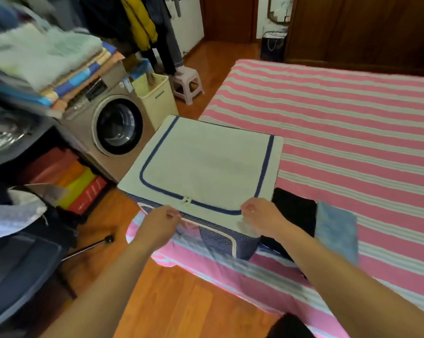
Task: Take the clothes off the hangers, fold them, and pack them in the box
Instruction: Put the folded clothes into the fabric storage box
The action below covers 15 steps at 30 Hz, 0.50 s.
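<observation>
A fabric storage box (206, 162) with a cream lid and blue zip trim stands on the corner of the bed, its lid lying flat. My left hand (161, 222) is at the box's near left edge, fingers curled, and whether it holds the edge is blurred. My right hand (257, 212) is at the near right corner of the lid with its fingers curled by the zip line. Two zip pulls (186, 200) sit between the hands. Beside the box lie a folded black garment (293, 211) and a folded light blue garment (336, 229).
The bed (352, 118) has a pink and white striped sheet. A washing machine (108, 123) piled with folded textiles, a cream bin (157, 98) and a small stool (186, 84) stand to the left. Clothes (142, 23) hang at the back. Wooden floor lies below.
</observation>
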### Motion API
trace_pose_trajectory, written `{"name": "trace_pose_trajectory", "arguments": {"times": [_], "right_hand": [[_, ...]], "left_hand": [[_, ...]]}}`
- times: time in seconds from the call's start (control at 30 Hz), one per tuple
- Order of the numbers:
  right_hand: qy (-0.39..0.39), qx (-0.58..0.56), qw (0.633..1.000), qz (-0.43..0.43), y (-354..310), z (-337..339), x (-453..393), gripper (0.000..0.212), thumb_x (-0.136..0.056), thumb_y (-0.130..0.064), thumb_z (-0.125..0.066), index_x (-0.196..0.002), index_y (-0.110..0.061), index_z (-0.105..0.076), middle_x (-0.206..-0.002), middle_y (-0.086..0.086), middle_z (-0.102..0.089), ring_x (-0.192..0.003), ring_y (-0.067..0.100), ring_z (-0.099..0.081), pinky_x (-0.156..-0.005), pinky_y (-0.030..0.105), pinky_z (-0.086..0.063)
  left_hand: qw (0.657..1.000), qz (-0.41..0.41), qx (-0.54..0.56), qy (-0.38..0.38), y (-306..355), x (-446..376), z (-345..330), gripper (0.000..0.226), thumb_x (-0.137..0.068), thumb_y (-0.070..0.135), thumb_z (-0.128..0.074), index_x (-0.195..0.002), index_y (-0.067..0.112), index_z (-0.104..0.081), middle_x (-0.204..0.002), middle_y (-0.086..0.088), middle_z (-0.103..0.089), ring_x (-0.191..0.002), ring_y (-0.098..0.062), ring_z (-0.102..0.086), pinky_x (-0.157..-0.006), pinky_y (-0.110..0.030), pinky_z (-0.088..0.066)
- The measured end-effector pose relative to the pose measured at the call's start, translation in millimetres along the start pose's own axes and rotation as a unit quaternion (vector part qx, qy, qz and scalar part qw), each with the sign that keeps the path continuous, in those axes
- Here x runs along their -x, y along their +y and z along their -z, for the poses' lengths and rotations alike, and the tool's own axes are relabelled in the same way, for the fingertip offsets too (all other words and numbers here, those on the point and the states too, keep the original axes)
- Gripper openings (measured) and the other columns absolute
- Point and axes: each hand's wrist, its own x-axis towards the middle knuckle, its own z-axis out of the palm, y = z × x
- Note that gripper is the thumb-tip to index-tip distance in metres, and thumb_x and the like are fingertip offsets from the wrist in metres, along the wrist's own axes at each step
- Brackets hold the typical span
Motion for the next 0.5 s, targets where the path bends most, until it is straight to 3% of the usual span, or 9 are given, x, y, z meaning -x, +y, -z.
{"name": "trace_pose_trajectory", "arguments": {"times": [0.17, 0.23, 0.4, 0.5], "right_hand": [[0.029, 0.014, 0.999, 0.029, -49, -50, -43, 0.024, -0.097, -0.018, -0.048, -0.108, -0.015, -0.069, -0.107, 0.004, -0.069, -0.099, 0.025, -0.062, -0.083, 0.034, -0.051], [0.038, 0.045, 0.997, 0.048, -68, -75, -66, 0.024, -0.098, -0.021, -0.049, -0.116, -0.016, -0.065, -0.108, 0.007, -0.065, -0.099, 0.027, -0.060, -0.083, 0.036, -0.049], [0.089, 0.103, 0.990, 0.032, -95, -122, -78, 0.022, -0.100, -0.022, -0.050, -0.118, -0.016, -0.060, -0.109, 0.006, -0.057, -0.101, 0.025, -0.053, -0.083, 0.038, -0.046], [0.131, 0.090, 0.987, 0.001, -98, -127, -75, 0.022, -0.099, -0.028, -0.053, -0.116, -0.018, -0.062, -0.104, 0.003, -0.059, -0.098, 0.023, -0.053, -0.083, 0.038, -0.047]], "left_hand": [[0.985, -0.060, -0.157, 0.032, -12, -72, -8, 0.040, -0.094, 0.045, -0.066, -0.124, 0.019, -0.061, -0.116, -0.005, -0.065, -0.110, -0.028, -0.057, -0.088, -0.039, -0.050], [0.967, -0.111, -0.229, 0.029, -12, -94, -25, 0.032, -0.096, 0.042, -0.063, -0.121, 0.022, -0.062, -0.112, -0.005, -0.063, -0.106, -0.028, -0.057, -0.084, -0.040, -0.048], [0.947, -0.179, -0.266, -0.007, -25, -113, -22, 0.003, -0.100, 0.022, -0.059, -0.101, 0.020, -0.057, -0.100, -0.002, -0.065, -0.093, -0.026, -0.063, -0.072, -0.037, -0.042], [0.904, -0.255, -0.341, -0.026, -24, -119, -9, 0.009, -0.100, 0.019, -0.051, -0.106, 0.017, -0.058, -0.101, -0.004, -0.066, -0.094, -0.026, -0.064, -0.070, -0.036, -0.038]]}}
